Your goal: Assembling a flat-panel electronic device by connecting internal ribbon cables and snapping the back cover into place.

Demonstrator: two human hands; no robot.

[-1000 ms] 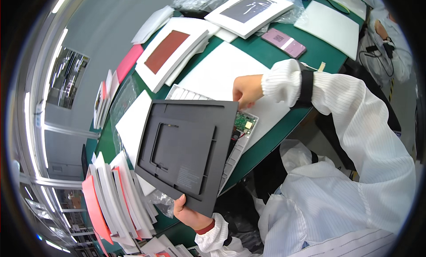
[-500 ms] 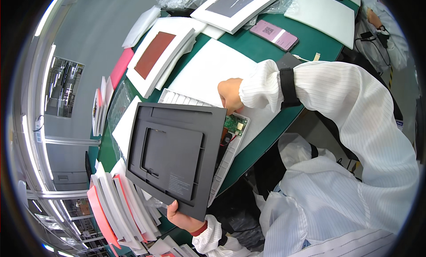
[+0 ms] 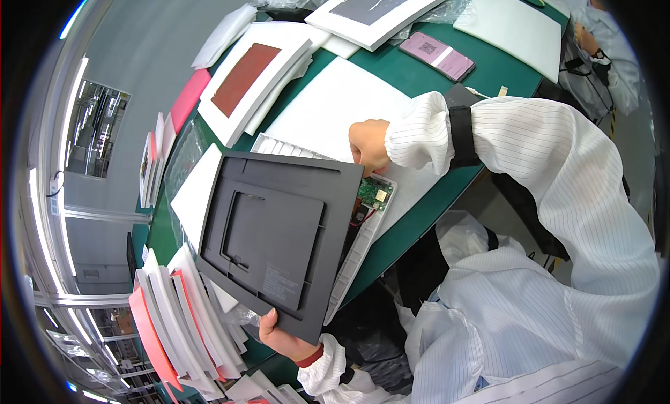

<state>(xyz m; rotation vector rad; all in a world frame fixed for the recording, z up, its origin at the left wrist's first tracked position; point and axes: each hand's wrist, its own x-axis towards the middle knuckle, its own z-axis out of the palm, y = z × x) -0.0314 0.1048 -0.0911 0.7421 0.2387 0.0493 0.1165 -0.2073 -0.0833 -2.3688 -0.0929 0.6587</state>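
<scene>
A black rectangular back cover [image 3: 279, 174] is tilted up over a white ribbed frame [image 3: 349, 278]. My left hand [image 3: 286, 340] grips the cover's lower edge, its thumb lying on the outer face. Beyond the cover's upper right corner, my right hand [image 3: 370, 144] is closed with its fingers bent down above the frame. Its fingertips and whatever they pinch are hidden. Just below them, a green circuit board [image 3: 375, 193] shows inside the frame, with red and black wires [image 3: 363, 215] beside it. The cover hides most of the frame's inside.
White foam sheet [image 3: 342, 90] lies under the work on the green table [image 3: 419, 212]. Behind stand a white frame with a reddish-brown panel [image 3: 246, 79], another with a grey panel [image 3: 373, 3] and a phone [image 3: 438, 55]. Foam sheets [image 3: 185, 320] stack at left; a co-worker's hand [image 3: 586, 38] shows far right.
The view has shifted slightly. Both hands keep nearly the same places, and the cover stays tilted over the frame.
</scene>
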